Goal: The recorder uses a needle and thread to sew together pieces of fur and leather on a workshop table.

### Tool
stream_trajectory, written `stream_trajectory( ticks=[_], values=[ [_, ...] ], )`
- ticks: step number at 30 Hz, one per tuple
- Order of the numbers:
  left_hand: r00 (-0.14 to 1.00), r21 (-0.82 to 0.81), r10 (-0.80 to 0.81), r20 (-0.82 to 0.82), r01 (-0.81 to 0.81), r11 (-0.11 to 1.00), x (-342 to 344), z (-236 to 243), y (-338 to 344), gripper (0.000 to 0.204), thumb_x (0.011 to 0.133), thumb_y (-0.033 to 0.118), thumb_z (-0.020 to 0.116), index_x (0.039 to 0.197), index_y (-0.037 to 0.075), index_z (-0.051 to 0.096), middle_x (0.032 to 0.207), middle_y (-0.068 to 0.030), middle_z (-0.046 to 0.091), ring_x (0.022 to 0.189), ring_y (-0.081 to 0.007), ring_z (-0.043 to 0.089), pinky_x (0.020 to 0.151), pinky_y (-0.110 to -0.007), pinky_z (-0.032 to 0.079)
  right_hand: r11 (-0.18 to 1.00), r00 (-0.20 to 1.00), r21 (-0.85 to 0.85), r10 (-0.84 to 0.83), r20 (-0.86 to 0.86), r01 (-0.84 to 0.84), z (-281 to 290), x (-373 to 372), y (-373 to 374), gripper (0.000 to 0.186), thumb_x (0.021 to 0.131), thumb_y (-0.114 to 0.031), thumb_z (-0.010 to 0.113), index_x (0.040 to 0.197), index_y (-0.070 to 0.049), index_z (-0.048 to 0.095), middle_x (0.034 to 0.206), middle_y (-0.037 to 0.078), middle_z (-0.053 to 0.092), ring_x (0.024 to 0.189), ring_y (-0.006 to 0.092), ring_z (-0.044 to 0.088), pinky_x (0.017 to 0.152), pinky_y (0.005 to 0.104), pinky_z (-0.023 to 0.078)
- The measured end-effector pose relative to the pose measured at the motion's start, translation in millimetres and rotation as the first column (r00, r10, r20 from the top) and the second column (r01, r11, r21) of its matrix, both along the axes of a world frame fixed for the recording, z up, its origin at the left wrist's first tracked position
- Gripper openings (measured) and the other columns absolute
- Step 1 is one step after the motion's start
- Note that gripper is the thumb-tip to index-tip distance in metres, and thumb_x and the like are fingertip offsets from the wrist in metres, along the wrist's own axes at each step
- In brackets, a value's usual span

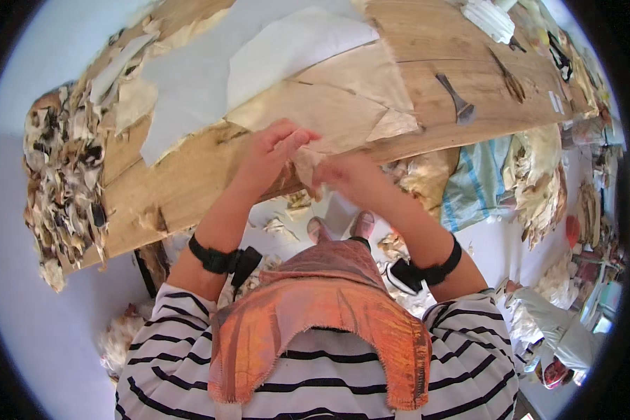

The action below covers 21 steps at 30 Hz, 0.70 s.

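Observation:
My left hand (276, 149) is closed, thumb and fingers pinching a small pale piece of hide (306, 168) at the table's near edge. On the other side of that piece, my right hand (350, 176) grips its right edge; motion blurs the fingers somewhat. The piece hangs between both hands, slightly crumpled. Just beyond them lies a larger cream hide sheet (315, 112), with slits or seams across it and a loose pointed corner on the right. A whitish sheet (294, 52) overlaps its far side.
On the wooden table (427, 42) lie a flared-blade hand tool (457, 100) and a long-handled tool (508, 75). Fur scraps (63, 168) pile over the left end. Below the right edge, a blue-striped sack (474, 183) stands among hides. Scraps (280, 227) litter the floor.

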<state>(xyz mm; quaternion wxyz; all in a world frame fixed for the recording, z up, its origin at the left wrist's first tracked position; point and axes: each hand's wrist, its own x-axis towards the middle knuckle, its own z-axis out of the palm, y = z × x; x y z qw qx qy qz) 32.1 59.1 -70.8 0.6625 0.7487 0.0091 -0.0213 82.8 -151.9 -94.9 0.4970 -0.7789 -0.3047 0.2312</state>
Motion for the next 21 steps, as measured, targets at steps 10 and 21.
stream_trajectory(
  ticks=[10, 21],
  values=[
    [0.963, 0.855, -0.178, 0.204, -0.087, 0.510, 4.6, -31.1, 0.6, 0.007, 0.089, 0.014, 0.065, 0.096, 0.013, 0.065, 0.101, -0.0058, 0.060, 0.104, -0.0278, 0.055, 0.095, -0.043, 0.038, 0.828, 0.833, 0.096, 0.545, 0.099, -0.553, 110.3, -40.7, -18.0, 0.018, 0.098, -0.027, 0.060, 0.098, -0.012, 0.071, 0.081, 0.012, 0.068, 0.075, 0.0333, 0.066, 0.068, 0.0417, 0.051],
    [0.963, 0.503, -0.188, 0.193, 0.067, 0.862, 6.0, -36.9, -4.3, 0.016, 0.069, -0.003, 0.063, 0.060, 0.007, 0.054, 0.082, -0.0079, 0.067, 0.086, -0.0293, 0.062, 0.075, -0.038, 0.051, 0.974, 0.868, 0.151, 0.218, -0.445, -0.167, 113.1, -22.6, -123.0, 0.030, 0.098, -0.012, 0.062, 0.071, 0.000, 0.056, 0.061, 0.003, 0.046, 0.057, 0.0079, 0.043, 0.052, 0.0289, 0.033]
  ],
)
